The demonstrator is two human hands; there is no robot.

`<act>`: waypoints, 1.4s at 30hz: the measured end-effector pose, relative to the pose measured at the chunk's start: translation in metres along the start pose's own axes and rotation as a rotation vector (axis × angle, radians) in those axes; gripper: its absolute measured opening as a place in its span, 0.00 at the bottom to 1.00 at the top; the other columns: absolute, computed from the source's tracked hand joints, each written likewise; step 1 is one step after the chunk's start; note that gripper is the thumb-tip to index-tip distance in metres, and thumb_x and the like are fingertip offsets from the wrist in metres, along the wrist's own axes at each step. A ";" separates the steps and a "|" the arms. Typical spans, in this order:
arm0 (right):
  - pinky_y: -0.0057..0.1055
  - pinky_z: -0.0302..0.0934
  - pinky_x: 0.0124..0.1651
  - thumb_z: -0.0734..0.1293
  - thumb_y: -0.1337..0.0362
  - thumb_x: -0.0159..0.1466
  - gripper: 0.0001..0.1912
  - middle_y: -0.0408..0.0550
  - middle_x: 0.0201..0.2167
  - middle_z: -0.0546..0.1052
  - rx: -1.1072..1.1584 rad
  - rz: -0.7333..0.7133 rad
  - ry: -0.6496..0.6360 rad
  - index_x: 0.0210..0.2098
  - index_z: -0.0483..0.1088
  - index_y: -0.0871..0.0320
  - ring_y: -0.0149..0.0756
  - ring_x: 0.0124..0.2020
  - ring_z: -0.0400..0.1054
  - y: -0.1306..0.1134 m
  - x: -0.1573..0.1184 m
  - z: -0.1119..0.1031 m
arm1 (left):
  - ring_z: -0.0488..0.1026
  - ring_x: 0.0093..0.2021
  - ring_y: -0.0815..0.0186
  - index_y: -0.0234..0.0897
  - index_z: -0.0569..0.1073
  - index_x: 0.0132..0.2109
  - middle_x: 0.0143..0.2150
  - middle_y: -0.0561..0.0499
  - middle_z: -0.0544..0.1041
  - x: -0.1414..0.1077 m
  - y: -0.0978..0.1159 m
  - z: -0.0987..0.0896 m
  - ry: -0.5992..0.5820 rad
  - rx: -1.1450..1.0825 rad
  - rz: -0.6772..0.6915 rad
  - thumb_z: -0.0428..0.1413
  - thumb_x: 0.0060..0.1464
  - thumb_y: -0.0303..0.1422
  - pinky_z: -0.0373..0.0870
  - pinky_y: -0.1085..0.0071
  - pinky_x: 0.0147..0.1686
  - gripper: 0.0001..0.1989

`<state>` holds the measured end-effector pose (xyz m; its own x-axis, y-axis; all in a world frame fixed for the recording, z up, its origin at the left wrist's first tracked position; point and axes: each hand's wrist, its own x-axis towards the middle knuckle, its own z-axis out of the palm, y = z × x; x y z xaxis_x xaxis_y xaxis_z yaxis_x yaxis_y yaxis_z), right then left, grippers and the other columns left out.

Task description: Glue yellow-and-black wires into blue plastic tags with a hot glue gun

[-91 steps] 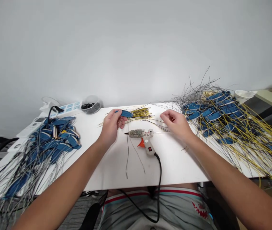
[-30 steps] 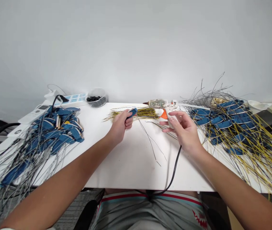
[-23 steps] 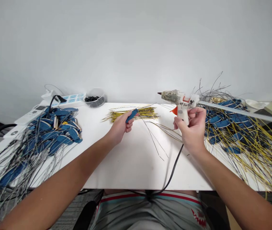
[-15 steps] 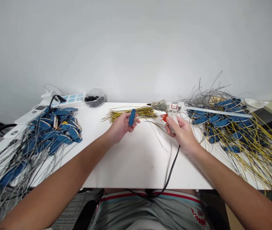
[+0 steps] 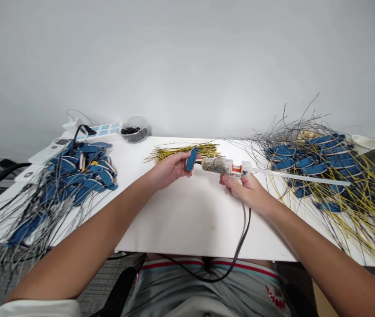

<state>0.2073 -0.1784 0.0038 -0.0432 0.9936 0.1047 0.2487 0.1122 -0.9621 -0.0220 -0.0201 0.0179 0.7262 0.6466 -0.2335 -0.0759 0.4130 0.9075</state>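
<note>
Near middle: open stretch of white tabletop point(image 5: 187, 224) between the forearms and the near edge; a black power cord point(image 5: 245, 233) crosses its right side.
Between hands: hot glue gun point(image 5: 217, 165) spans the gap from right hand point(image 5: 243, 189) to just beside the blue piece point(image 5: 191, 159) in left hand point(image 5: 170, 169).
Far middle: yellow-and-black wire bundle point(image 5: 184, 152).
Left: heap of blue pieces with grey wires point(image 5: 82, 176).
Right: heap of blue pieces with yellow wires point(image 5: 319, 163), under a long glue stick point(image 5: 299, 177).

The left hand point(image 5: 170, 169) pinches a blue plastic piece point(image 5: 192, 159) upright, while the right hand point(image 5: 245, 189) grips a hot glue gun point(image 5: 222, 165) level, its nozzle just beside the piece and a long glue stick point(image 5: 299, 177) protruding from its rear. Behind them, a bundle of yellow-and-black wires point(image 5: 182, 152) lies near the far edge of the white table point(image 5: 190, 220). A heap of blue pieces with dark wires point(image 5: 75, 176) sits at the left end, and a heap of blue pieces with yellow and dark wires point(image 5: 306, 163) at the right.
</note>
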 end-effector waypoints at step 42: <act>0.33 0.58 0.31 0.61 0.43 0.73 0.24 0.44 0.23 0.70 -0.277 0.036 -0.045 0.42 0.75 0.58 0.36 0.25 0.64 -0.005 0.001 0.004 | 0.67 0.35 0.73 0.37 0.80 0.57 0.45 0.44 0.72 0.003 -0.008 -0.006 -0.148 0.195 0.089 0.59 0.62 0.48 0.69 0.77 0.30 0.24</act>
<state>0.2016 -0.1783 0.0081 -0.0706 0.9960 0.0549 0.5055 0.0832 -0.8588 -0.0229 -0.0174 0.0079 0.8158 0.5680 -0.1094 -0.0212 0.2183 0.9756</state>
